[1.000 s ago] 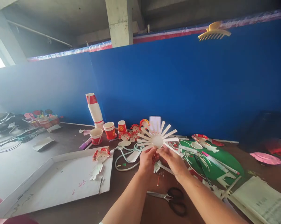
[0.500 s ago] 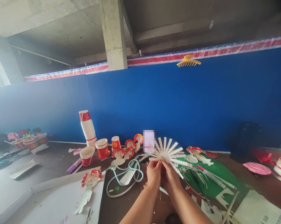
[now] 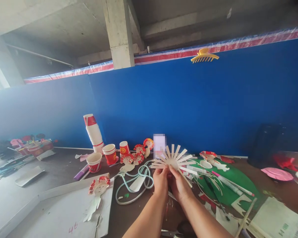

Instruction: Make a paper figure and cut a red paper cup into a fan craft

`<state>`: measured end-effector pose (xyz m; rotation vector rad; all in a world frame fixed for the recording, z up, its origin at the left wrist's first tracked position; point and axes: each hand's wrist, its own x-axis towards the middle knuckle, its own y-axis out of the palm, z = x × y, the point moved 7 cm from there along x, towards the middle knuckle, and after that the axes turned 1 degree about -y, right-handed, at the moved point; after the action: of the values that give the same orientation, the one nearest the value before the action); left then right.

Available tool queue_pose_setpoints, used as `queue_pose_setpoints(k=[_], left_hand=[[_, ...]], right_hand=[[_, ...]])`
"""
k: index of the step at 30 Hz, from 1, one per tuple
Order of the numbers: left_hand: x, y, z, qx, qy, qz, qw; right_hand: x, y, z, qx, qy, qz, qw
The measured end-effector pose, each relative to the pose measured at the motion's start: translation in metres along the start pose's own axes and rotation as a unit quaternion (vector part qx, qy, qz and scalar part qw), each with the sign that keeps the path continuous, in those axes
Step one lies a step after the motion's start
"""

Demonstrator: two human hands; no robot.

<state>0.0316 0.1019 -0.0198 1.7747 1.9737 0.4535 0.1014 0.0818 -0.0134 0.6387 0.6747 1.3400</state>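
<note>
Both my hands hold one white paper cup cut into strips (image 3: pixel 173 162), its strips fanned outward from a round base. My left hand (image 3: pixel 160 181) pinches the near left of it, and my right hand (image 3: pixel 180 185) grips the near right with the thumb on the base. The two hands touch or nearly touch, so some fingers are hidden. Behind the fan stands a blurred pale card (image 3: pixel 159 142). A pale green cable (image 3: pixel 125 185) lies coiled left of my hands. To the right, a green sheet (image 3: pixel 238 185) carries a pink-tipped marker (image 3: pixel 231 183) and paper scraps.
A tall stack of paper cups (image 3: pixel 94 132) stands by the blue partition (image 3: pixel 176 96), with red cups (image 3: pixel 109 154) beside it. Several cut-paper figures (image 3: pixel 100 189) lie about, one on the cardboard tray (image 3: pixel 52 215). A pink plate (image 3: pixel 277 174) sits far right.
The view has shifted slightly. The fanned cup has turned a little and sits slightly further left in the picture, still in both hands.
</note>
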Motion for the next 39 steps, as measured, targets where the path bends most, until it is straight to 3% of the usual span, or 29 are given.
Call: queue_pose_setpoints(k=[6, 13, 26, 39], left_hand=[[-0.002, 0.001, 0.01, -0.044, -0.029, 0.003, 0.999], [-0.009, 0.015, 0.003, -0.112, -0.007, 0.064, 0.992], [-0.012, 0.012, 0.006, -0.138, -0.047, 0.019, 0.989], [-0.011, 0.015, 0.008, -0.157, -0.048, 0.03, 0.986]], right_hand=[[0.001, -0.008, 0.006, 0.004, -0.014, -0.027, 1.0], [-0.003, -0.002, 0.01, 0.014, -0.035, -0.027, 0.999], [-0.005, -0.002, 0.02, 0.031, -0.047, -0.038, 0.998], [0.003, -0.012, 0.016, 0.029, -0.051, -0.045, 0.997]])
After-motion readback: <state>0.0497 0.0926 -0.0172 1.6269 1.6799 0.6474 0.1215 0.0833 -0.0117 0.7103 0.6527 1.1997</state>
